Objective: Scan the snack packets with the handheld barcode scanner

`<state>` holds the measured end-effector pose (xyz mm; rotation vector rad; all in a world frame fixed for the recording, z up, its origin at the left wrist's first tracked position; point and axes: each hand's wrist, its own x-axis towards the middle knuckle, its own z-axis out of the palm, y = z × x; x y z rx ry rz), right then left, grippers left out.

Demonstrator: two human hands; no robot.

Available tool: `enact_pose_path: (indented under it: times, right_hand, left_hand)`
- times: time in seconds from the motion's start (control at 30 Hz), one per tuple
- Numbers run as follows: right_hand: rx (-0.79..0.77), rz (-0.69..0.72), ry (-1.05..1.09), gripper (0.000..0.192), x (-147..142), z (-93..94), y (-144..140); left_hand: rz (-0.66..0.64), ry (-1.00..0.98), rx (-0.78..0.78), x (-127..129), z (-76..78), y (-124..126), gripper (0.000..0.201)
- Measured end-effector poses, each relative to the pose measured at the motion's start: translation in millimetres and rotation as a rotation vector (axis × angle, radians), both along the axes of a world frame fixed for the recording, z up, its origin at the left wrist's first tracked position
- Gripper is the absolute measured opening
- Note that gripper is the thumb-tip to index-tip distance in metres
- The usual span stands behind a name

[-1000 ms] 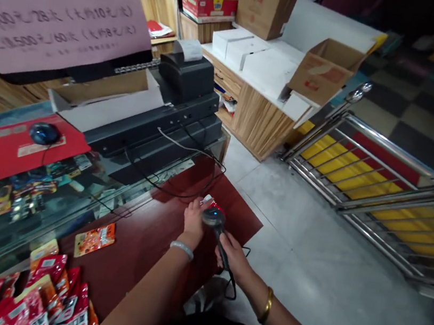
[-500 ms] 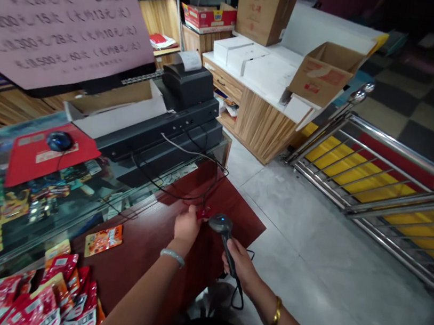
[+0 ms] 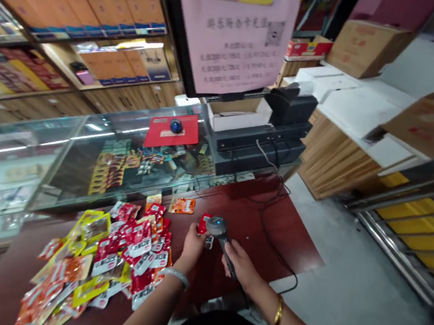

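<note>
My right hand [image 3: 238, 262] is wrapped round the handle of a dark barcode scanner [image 3: 217, 226], whose head shows a small blue light. Just under and left of that head, my left hand [image 3: 193, 242] pinches a small red and white snack packet [image 3: 204, 224]. The scanner head covers part of the packet. To the left, a heap of red, yellow and orange snack packets [image 3: 124, 246] lies on the dark red tabletop [image 3: 273, 219]. One orange packet [image 3: 182, 205] lies apart, above my left hand.
A glass display counter [image 3: 67, 163] runs behind the tabletop, with a red folder [image 3: 152, 133] and mouse [image 3: 176, 126] on it. Beyond stand a monitor covered by a pink sign [image 3: 237, 41] and a black printer [image 3: 291, 107]. Cartons and a metal railing [image 3: 381, 255] are at right.
The view has swung left, bringing the whole packet heap and the shelves into sight. The red packet is now more visible beside the scanner; both hands keep their holds.
</note>
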<state>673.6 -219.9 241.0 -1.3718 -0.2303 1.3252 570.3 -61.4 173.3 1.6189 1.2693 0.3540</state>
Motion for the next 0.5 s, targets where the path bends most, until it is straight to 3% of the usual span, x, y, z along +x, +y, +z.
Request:
enact_pose_path:
  times: [0.23, 0.5]
  right_hand:
    - [0.023, 0.092, -0.011, 0.066, -47.5, 12.0, 28.1]
    - [0.038, 0.153, -0.038, 0.065, -74.7, 22.3, 39.8]
  left_hand:
    - [0.104, 0.008, 0.006, -56.5, 9.3, 21.6, 0.030]
    - [0.133, -0.063, -0.043, -79.7, 14.6, 28.7, 0.036]
